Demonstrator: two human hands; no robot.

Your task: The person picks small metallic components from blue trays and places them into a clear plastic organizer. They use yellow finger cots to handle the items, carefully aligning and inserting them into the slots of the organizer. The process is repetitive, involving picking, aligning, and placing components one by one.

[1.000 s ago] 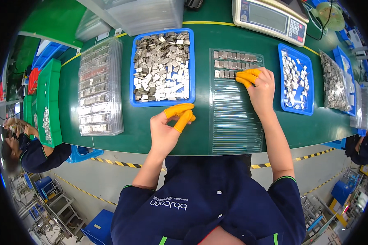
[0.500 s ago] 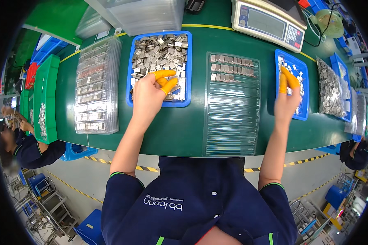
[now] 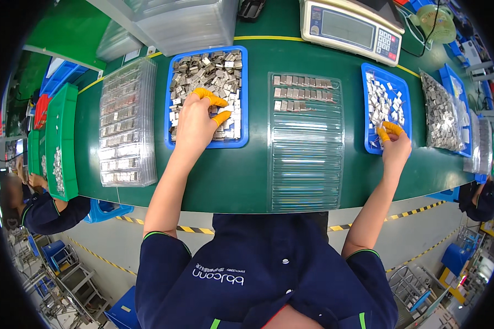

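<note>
My left hand [image 3: 196, 118], with yellow finger cots on its fingers, reaches over a blue tray [image 3: 245, 88] heaped with small silvery metal parts [image 3: 208, 71]. Its thumb and forefinger are apart just above the parts, with shiny pieces visible around the gap. At the right, my right hand [image 3: 394, 145] dips into a smaller blue tray [image 3: 407, 93] of small white parts [image 3: 387, 96]. There the yellow-covered fingertips pinch together at what looks like one white part, mostly hidden. Between my hands lies a clear ribbed plastic tray [image 3: 307, 164], its far rows filled with metal parts.
Stacked clear trays [image 3: 127, 123] with parts stand at left, beside a green bin [image 3: 63, 140]. A weighing scale [image 3: 351, 33] sits at the back. Farther right lies a clear bag of parts [image 3: 442, 112]. Co-workers sit at both sides.
My right hand has come down toward me, from the far left edge of the smaller tray to its near part, fingertips now together. My left thumb and forefinger have shifted slightly over the metal parts.
</note>
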